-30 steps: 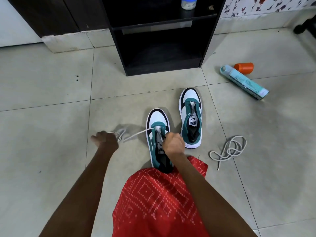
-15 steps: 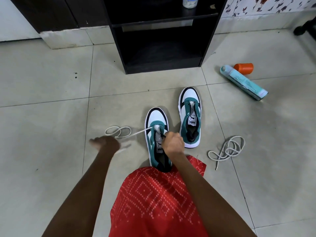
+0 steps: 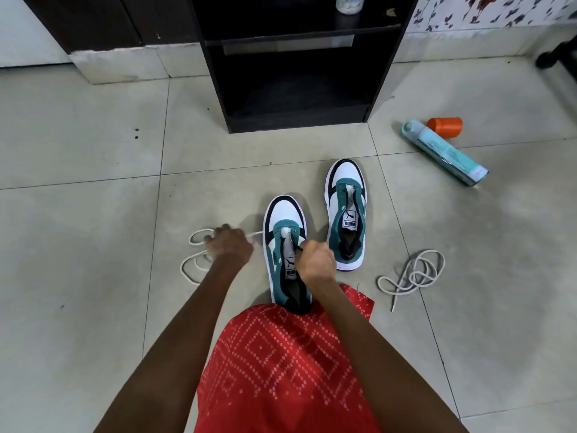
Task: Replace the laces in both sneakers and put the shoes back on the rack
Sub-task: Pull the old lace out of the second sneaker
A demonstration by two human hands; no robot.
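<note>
The near sneaker (image 3: 285, 220) stands toe-out before the knees, eyelets up for threading. The right hand (image 3: 315, 262) pinches what looks like the dark tip of the lace (image 3: 199, 230) at them. The left hand (image 3: 229, 245) grips its slack aside, likely feeding it. The other sneaker (image 3: 345, 214) waits just right. Open tile leads to the rack (image 3: 296, 120).

A teal spray can (image 3: 445, 153) lies on its side on the grey tiled floor (image 3: 78, 135), with an orange cap (image 3: 445, 127) just beside its top end. A small white jar (image 3: 349, 3) stands at the top edge. Floral wallpaper (image 3: 487, 9) covers the wall at upper right, and red patterned cloth (image 3: 281, 370) fills the lower middle.
</note>
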